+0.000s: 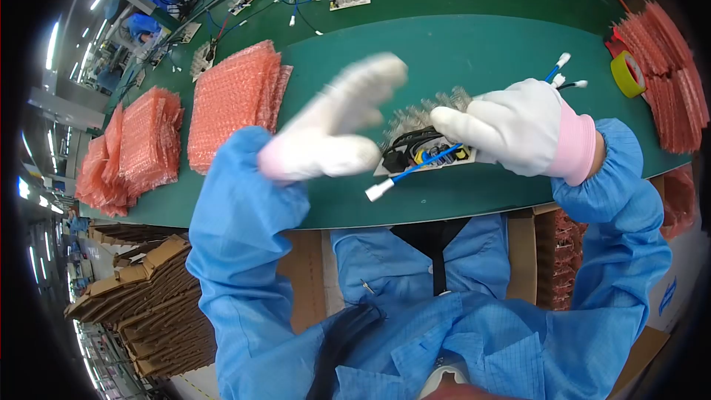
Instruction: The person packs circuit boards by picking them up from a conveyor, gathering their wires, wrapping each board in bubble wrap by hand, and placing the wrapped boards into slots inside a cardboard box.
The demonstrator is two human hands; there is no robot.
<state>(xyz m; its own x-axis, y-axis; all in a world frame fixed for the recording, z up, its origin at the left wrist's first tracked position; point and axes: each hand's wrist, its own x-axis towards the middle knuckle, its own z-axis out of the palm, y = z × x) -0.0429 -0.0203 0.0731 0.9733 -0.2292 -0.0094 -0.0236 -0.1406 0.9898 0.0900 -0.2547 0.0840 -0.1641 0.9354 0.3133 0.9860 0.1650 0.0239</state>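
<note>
Circuit board [424, 139] runs kinda longways left to right, right hand [515, 130] clamped on its right end, left hand [329, 126] spread just off its left.

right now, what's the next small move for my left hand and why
Probably bring the left hand to the white connector and fold it in over the circuit board. The connector, on its blue cable, sticks out past the board's near edge; the right hand holds the board's other end, and the left is open beside it.
</note>
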